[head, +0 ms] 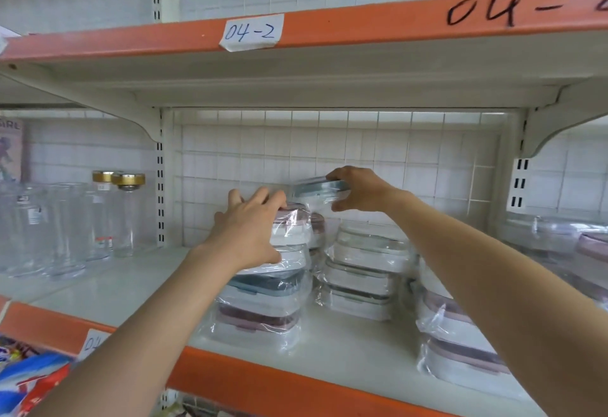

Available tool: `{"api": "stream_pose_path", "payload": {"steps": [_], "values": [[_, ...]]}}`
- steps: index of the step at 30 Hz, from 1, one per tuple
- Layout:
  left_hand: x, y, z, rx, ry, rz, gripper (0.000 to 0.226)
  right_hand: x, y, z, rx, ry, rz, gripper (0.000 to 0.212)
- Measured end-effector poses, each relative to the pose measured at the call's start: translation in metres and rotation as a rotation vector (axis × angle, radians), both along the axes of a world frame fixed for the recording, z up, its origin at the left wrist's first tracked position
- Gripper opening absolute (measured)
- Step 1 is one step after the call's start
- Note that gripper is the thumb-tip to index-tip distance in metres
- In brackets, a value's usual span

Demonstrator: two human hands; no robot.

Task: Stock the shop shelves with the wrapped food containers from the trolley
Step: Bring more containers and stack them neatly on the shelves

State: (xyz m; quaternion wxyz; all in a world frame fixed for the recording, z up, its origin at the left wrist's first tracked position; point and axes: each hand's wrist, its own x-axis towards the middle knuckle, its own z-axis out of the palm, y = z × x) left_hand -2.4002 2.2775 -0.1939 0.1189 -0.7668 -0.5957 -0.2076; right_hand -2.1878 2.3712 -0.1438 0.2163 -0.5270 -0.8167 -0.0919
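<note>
The left hand [245,230] covers part of the top box [292,229] in the front stack. The writing on the upper shelf [362,21] is cut off at the right edge. The picture box [11,150] at far left is half cut off and blurry

Bright, even light, soft pic w/ wide-angle bend.
Glare on plastic wrap [289,225]; shade under upper shelf [329,87]; shelf edges curve, glass jars [65,225] at left blurred.

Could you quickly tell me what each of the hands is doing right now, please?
Left hand: open, resting on the front stack.
Right hand: closed, holding a blue-lidded wrapped container.
</note>
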Motion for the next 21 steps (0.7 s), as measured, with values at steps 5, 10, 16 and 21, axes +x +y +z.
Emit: {"api": "stream_pose_path", "payload": {"steps": [5,10,16,21], "values": [[0.01,-0.002,0.004,-0.04,0.077,0.096,0.071,0.062,-0.04,0.024,-0.068,-0.077,-0.162,0.061],[0.022,-0.004,0.01,-0.05,0.152,0.159,0.083,0.126,-0.075,0.029,-0.201,-0.327,-0.389,0.062],[0.024,-0.008,0.012,-0.067,0.182,0.174,0.085,0.162,-0.074,0.012,-0.348,-0.341,-0.457,0.049],[0.023,-0.01,0.012,-0.069,0.197,0.177,0.087,0.157,-0.076,0.013,-0.383,-0.298,-0.515,0.039]]}}
